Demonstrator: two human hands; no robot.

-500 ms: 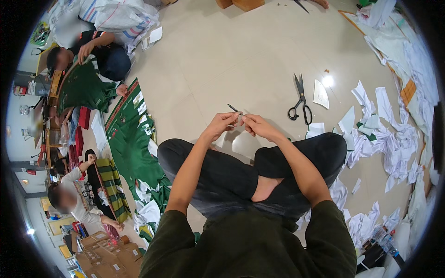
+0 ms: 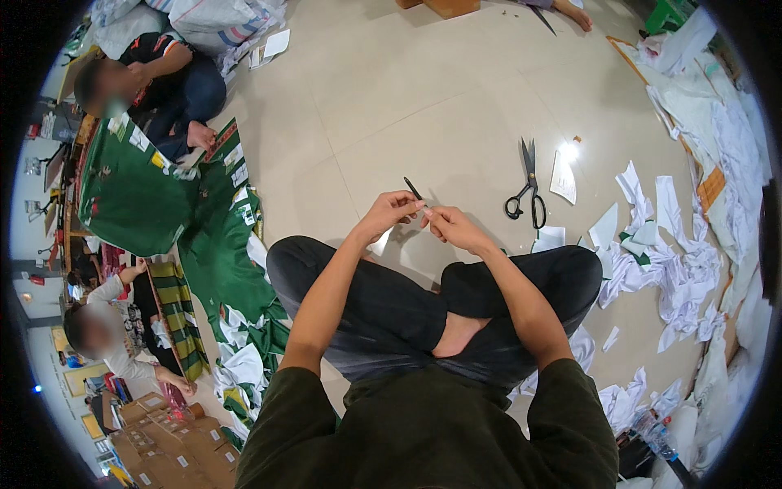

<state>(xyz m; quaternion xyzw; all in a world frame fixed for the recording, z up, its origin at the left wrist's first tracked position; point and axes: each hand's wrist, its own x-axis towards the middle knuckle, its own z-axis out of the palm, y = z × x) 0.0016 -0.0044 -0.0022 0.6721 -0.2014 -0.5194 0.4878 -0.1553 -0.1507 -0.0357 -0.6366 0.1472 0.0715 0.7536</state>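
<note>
Glossy beige floor tiles (image 2: 391, 106) spread beyond the fingers (image 2: 403, 197), and look, the left hand (image 2: 389, 213) and right hand (image 2: 456, 227) have theirs pinched on a slim black pen-like tool (image 2: 413, 188), its end poking forward past them. Black-handled scissors (image 2: 531, 177) lie to their right, white fabric scraps (image 2: 680, 273) farther out.

Fairly bright light fell on the glossy floor (image 2: 407, 90), leaving white glare (image 2: 572, 150) beyond and right of the hands (image 2: 391, 215) (image 2: 454, 226) and soft shadow near them. Far left, a small light (image 2: 37, 389) glowed, faces (image 2: 104, 88) were blurred, and lines curved toward a dark rim.
</note>
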